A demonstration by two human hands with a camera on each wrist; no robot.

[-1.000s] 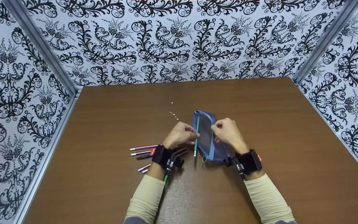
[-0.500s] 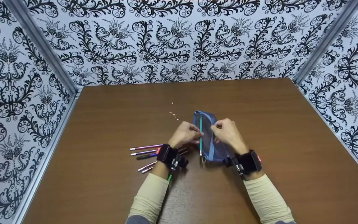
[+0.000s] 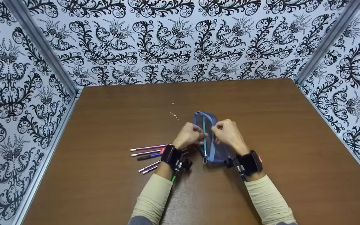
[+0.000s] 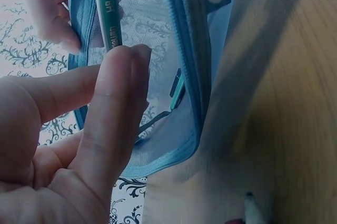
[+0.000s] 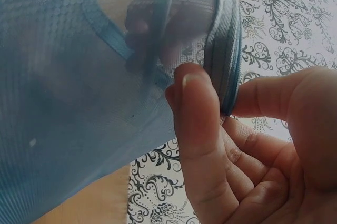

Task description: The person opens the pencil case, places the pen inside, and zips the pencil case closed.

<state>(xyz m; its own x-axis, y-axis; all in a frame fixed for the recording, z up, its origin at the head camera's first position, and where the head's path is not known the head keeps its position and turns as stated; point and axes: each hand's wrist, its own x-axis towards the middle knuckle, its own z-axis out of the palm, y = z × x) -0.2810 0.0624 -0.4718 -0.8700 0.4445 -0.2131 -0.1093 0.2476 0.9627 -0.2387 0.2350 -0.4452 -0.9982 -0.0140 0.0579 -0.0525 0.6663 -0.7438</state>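
A blue mesh pencil case [image 3: 222,153] stands unzipped on the table between the hands. My left hand [image 3: 188,136] pinches a green pencil [image 3: 204,125] between thumb and fingers, over the case's mouth. In the left wrist view the green pencil [image 4: 108,11] carries "HB" lettering, and another green item [image 4: 178,90] lies inside the case. My right hand [image 3: 229,133] pinches the case's zippered edge on the right; the right wrist view shows that zipper edge [image 5: 224,45] between thumb and fingers. A round pull ring [image 3: 205,160] hangs at the near end of the zipper.
Left of the case, partly under the left wrist, lie several striped pencils [image 3: 148,147] and a dark pen [image 3: 145,157]. Small pale crumbs [image 3: 175,116] are scattered on the wooden table [image 3: 120,109]. Patterned panels [image 3: 180,40] enclose the back and sides.
My left hand has moved right with the green pencil, bringing it from the case's left rim to over its mouth. More of the loose pencils shows. The right hand has stayed nearly still.
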